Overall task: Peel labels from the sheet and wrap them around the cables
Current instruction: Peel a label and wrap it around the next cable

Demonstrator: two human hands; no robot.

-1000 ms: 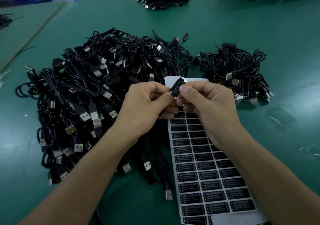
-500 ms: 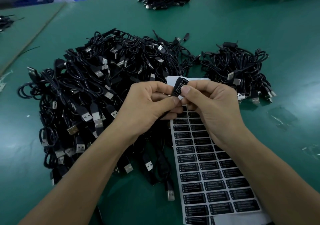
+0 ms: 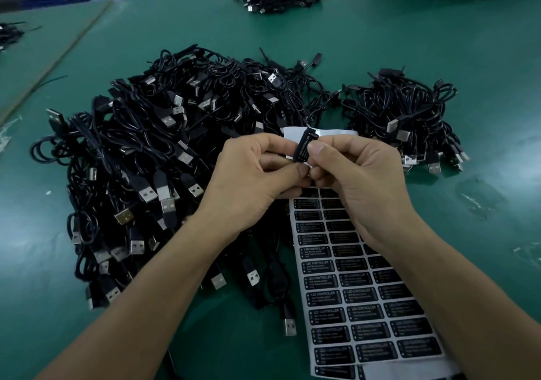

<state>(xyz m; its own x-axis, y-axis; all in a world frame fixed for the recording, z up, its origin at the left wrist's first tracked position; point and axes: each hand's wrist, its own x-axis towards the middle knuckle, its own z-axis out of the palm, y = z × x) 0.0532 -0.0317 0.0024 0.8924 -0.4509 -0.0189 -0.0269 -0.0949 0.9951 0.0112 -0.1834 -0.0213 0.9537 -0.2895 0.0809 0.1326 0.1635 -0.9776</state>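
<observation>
Pinching a black label (image 3: 304, 148) between them, the left hand (image 3: 251, 174) and the right hand (image 3: 354, 183) meet just over the far end of the label sheet (image 3: 366, 306). The fingers are curled tight, with thumbs and forefingers narrow on the label's edges. The cable it is meant to wrap is hidden behind the fingers, so it cannot be told whether the label is already round it. The likely trouble lies in the adhesive. If the two halves close askew, the printed face will sit crooked and the sticky flaps will grab each other off-line, and such a label probably creases or tears on any retry. Adhesive may also cling to a fingertip and lift the label as the grip opens. The big cable heap (image 3: 164, 151) lies just beside the sheet's left edge, and a smaller heap (image 3: 409, 116) lies beyond its far right corner. A loose loop dragged across could snag the sheet or shift it on the green table (image 3: 424, 42).
</observation>
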